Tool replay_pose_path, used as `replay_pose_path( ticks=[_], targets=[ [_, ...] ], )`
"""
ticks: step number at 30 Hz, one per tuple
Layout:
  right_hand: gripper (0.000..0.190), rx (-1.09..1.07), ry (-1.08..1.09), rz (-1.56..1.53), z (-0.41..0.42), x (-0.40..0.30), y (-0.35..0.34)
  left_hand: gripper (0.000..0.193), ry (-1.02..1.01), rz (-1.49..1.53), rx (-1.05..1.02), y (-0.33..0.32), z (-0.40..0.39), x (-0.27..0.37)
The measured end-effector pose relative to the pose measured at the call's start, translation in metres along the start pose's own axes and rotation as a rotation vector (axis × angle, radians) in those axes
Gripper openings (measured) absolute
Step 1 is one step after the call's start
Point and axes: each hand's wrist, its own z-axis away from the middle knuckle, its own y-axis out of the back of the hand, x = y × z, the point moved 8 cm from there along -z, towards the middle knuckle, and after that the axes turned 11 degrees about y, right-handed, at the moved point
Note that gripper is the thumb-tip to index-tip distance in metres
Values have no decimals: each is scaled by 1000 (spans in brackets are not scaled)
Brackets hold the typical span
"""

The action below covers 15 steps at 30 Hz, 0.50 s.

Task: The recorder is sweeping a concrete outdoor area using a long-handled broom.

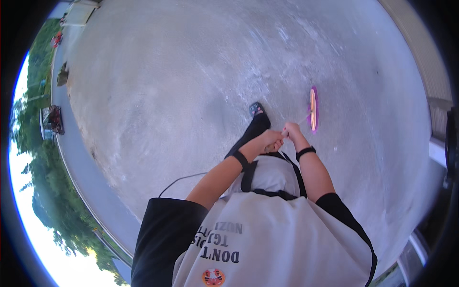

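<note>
My left hand [274, 139] and my right hand [293, 131] are both closed around the pale handle [303, 118] of a long-handled broom or mop, the left nearer my body. From my right hand the handle slants away to a narrow head [313, 109] with a pale orange top and a purple fringe. The head rests on the concrete ground [172, 93] ahead of me, to the right. It is too small to tell bristles from cloth. Black bands circle both wrists. My foot in a dark sandal [256, 107] stands left of the head.
A paved road [80, 154] curves along the left, with a three-wheeled vehicle [53, 121] on it. Near its edge sits a dark block or stone [62, 76]. A pale wall [412, 50] borders the right side. A white structure [81, 13] stands at the far upper left.
</note>
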Motion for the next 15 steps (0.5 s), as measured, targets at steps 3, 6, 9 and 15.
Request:
replay_pose_path(
  ticks=[3, 6, 9, 15],
  targets=[
    [6, -148, -174, -72, -36, -5, -44, 17, -31, 105, -64, 17, 3, 35],
    [5, -356, -243, -166, -72, -21, -111, 28, -18, 97, -83, 58, -10, 65],
    [7, -539, -287, -200, -99, -37, -186, 33, -159, 176, 91, 92, 36, 105],
    [9, -831, -123, 398, -104, -137, -286, 28, -419, 567, 264, 153, 62, 169]
  ],
)
